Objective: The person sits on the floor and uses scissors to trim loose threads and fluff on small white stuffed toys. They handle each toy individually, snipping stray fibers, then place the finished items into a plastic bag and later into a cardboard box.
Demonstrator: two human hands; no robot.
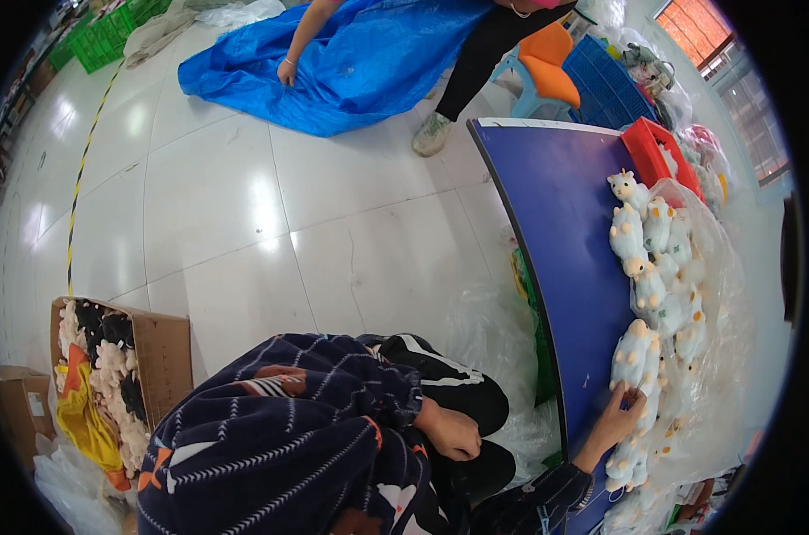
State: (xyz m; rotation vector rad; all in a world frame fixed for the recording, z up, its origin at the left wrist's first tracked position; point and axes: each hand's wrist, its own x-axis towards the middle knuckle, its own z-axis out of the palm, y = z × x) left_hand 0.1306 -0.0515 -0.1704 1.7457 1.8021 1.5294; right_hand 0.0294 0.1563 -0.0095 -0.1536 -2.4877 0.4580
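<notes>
Head view: looks down on a blue-topped table (561, 223) at the right and a pale tiled floor (360, 196) at the left.
Right hand (616, 415): reaches over the table with narrowly bent fingers and touches a white plush animal (633, 352) — cannot tell whether gripping it or only lying against it.
White plush animal: lies on the table's right side, just beyond the fingertips.
White plush toys (626, 234): run in a ragged line along the table, with yellowish muzzles and feet, partly under or inside a clear plastic bag (734, 303).
Left hand (451, 433): rests loosely curled near the knee of black trousers (480, 401), well apart from the plush — cannot tell whether holding anything.
Red bin (643, 152): stands at the table's far end, near the clear plastic bag.
Orange chair (547, 64): stands beyond the table, just beside a blue plastic crate (601, 85).
Co-worker's hand (286, 73): touches a blue tarp (360, 67) spread over the floor.
Cardboard box (164, 357): stands open at the lower left, holds pink and black plush toys (110, 361), and bears a yellow-and-red bag (83, 415).
Striped floor tape (87, 156): runs toward green crates (108, 40).
</notes>
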